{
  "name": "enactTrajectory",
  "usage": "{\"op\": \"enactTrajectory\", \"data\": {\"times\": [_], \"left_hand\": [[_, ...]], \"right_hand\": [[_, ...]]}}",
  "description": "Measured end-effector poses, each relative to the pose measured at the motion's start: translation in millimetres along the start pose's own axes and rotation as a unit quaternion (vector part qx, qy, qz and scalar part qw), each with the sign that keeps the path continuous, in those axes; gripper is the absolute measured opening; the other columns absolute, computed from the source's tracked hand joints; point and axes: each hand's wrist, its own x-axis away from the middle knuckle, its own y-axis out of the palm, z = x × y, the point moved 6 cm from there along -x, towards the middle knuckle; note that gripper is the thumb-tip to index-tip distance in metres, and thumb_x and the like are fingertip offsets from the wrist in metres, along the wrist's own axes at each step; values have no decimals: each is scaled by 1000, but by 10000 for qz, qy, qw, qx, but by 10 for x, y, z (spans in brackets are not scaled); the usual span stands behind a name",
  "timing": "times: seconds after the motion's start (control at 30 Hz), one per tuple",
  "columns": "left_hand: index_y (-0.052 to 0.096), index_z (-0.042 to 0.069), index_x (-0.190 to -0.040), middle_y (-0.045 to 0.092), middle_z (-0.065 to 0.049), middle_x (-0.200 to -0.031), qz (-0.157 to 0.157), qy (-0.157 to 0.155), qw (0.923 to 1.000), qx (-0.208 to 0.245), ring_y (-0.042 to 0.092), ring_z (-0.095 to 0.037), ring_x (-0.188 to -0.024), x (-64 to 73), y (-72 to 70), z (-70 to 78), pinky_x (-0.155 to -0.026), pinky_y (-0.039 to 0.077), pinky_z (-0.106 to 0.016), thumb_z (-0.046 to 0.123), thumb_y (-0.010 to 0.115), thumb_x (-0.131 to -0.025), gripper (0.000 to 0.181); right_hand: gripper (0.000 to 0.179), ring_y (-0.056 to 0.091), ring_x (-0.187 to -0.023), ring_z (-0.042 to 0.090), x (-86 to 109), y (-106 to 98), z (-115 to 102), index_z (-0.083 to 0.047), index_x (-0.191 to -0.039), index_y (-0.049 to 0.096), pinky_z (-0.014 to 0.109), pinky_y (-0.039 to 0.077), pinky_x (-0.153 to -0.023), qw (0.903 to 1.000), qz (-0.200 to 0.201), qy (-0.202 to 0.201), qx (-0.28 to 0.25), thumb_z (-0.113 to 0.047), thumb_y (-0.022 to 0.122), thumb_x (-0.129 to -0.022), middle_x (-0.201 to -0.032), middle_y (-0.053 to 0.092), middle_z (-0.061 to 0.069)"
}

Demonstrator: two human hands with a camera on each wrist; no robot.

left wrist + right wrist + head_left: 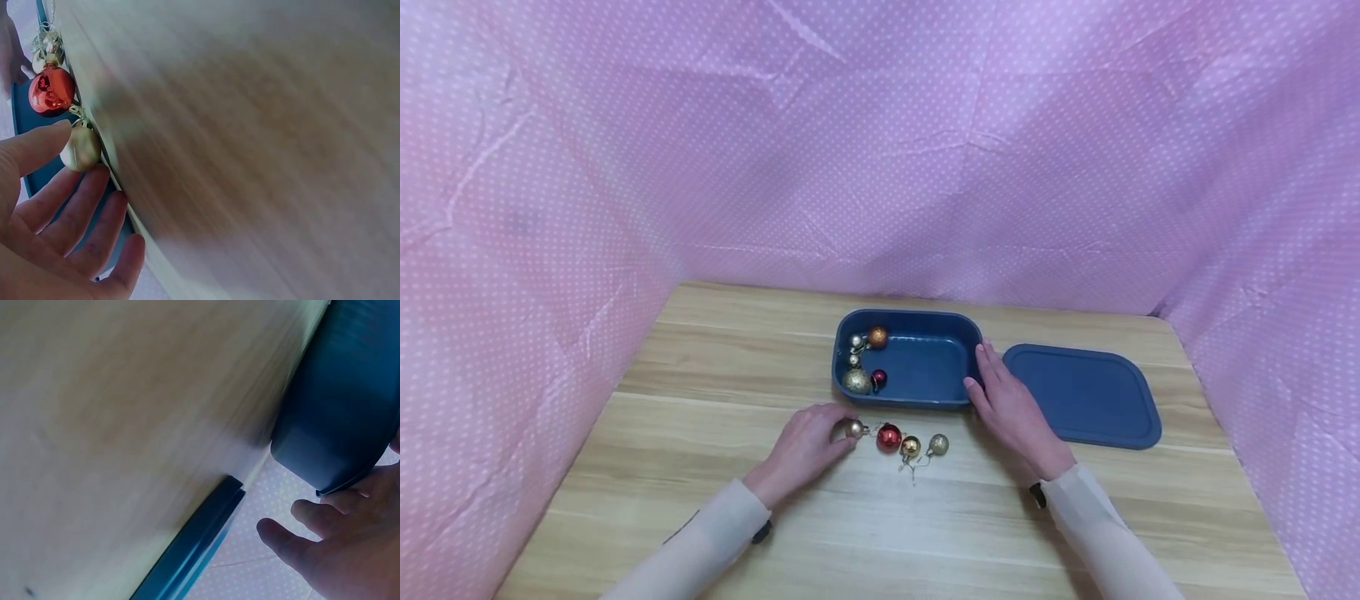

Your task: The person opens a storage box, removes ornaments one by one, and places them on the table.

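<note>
A small matte gold Christmas bauble [855, 428] lies on the table, with the thumb and fingers of my left hand [805, 446] curved round it. The left wrist view shows the thumb and fingertips right at that bauble [83, 149]. Beside it are a shiny red bauble [889, 437], a shiny gold bauble [910, 447] and a glittery gold bauble [938, 444]. My right hand [1011, 408] rests with extended fingers against the right end of a dark blue box [910, 402]. Inside the box's left end sit several baubles, among them an orange one [877, 337] and a dark red one [878, 378].
A flat blue lid [1086, 396] lies on the table right of the box, behind my right forearm. The wooden table [700, 400] is backed and flanked by a pink dotted cloth [880, 167].
</note>
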Motion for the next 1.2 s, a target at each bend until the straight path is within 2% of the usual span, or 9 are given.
{"op": "enactTrajectory", "data": {"times": [0.23, 0.33, 0.5, 0.63, 0.77, 0.87, 0.97, 1.2], "left_hand": [[74, 8, -110, 75, -6, -107, 106, 49, 9999, 18, 71, -24, -96, 20, -20, 12, -85, 59, -44, 15, 86, -82, 31], [74, 10, -112, 75, -4, -108, 85, -27, 9999, 85, 70, -23, -98, 40, -29, 3, -86, 58, -43, 17, 85, -84, 30], [74, 11, -117, 74, -4, -114, 224, -91, 9995, 186, 69, -24, -104, 91, -119, 22, -92, 57, -46, 21, 82, -88, 32], [72, 9, -124, 73, -6, -120, 583, 86, 9980, 240, 68, -28, -112, 117, -268, 78, -99, 54, -52, 22, 80, -91, 36], [66, 5, -133, 69, -12, -130, 795, 462, 9951, 357, 63, -33, -121, 105, -388, 134, -105, 49, -58, 22, 78, -94, 44], [60, 3, -140, 63, -16, -139, 816, 744, 9923, 560, 58, -36, -130, 53, -456, 171, -110, 44, -59, 21, 76, -95, 51], [53, 3, -147, 56, -17, -148, 728, 863, 9906, 770, 52, -36, -137, -26, -516, 186, -115, 40, -57, 23, 74, -97, 58], [45, 5, -154, 46, -15, -157, 542, 704, 9906, 1037, 42, -36, -145, -326, -611, 165, -119, 34, -56, 27, 73, -98, 66]], "right_hand": [[68, 30, -150, 45, 13, -12, -9, 2, -163, 20, 63, 33, -117, 10000, -7, 36, 10, -41, 37, -113, -171, 15, 21], [68, 30, -150, 45, 15, -8, -11, 2, -163, 19, 63, 33, -117, 10000, -24, 44, -3, -40, 38, -113, -171, 14, 20], [68, 30, -150, 45, 18, -2, -7, 2, -163, 19, 63, 33, -117, 10000, -75, 58, -3, -40, 37, -113, -171, 13, 20], [68, 29, -151, 44, 9, -6, -5, 1, -163, 18, 64, 33, -117, 10000, -56, 69, -37, -42, 36, -113, -171, 12, 19], [69, 29, -150, 45, 5, 17, -8, 1, -163, 18, 63, 32, -118, 9999, -113, 42, -45, -42, 36, -113, -171, 13, 20], [68, 30, -150, 44, 10, 30, -12, 3, -162, 19, 62, 33, -118, 9999, -133, 25, 3, -40, 39, -113, -171, 14, 21], [68, 30, -150, 43, 11, 25, -20, 3, -162, 21, 62, 33, -117, 9999, -107, 24, 50, -39, 40, -113, -171, 15, 21], [68, 31, -150, 45, -4, -15, -30, 4, -162, 22, 63, 34, -116, 9999, -86, 42, 31, -40, 40, -113, -171, 15, 21]]}}
